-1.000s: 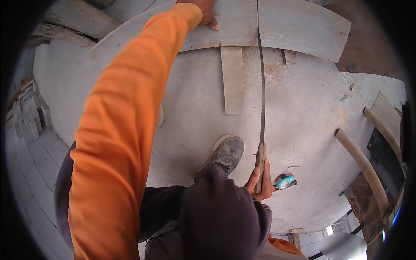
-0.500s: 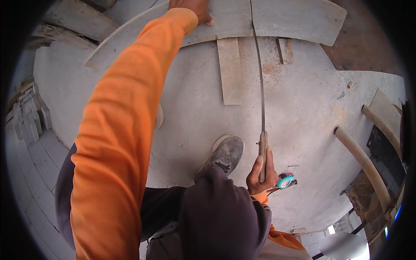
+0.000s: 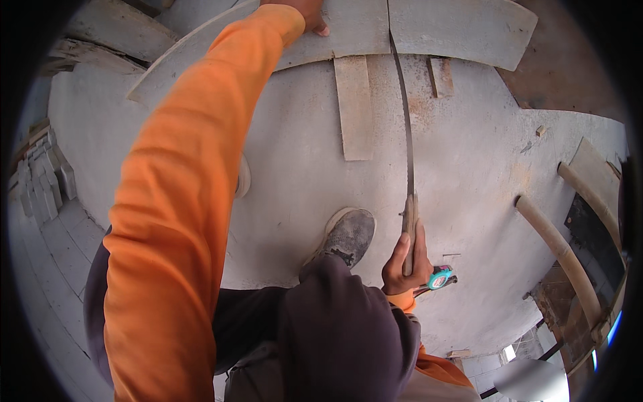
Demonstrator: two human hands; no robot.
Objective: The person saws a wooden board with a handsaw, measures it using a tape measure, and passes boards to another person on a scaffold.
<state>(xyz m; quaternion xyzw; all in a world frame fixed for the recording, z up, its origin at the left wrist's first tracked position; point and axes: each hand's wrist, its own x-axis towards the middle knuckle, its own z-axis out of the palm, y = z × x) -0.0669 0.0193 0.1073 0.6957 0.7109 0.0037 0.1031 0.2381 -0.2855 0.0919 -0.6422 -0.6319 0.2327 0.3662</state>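
I watch the left hand on the board at twelve o'clock, its grip unclear; the right, well apart, is wrapped round the saw. I'd favour long, straight strokes.

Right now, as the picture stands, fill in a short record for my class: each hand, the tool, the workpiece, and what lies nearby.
Left hand: on the board, left of the saw; fingers mostly out of view
Right hand: closed around the saw's handle
Tool: saw, blade reaching across the board
Workpiece: wide grey board
At its near edge: short plank
Right of right hand: teal tape measure
Far right: two poles
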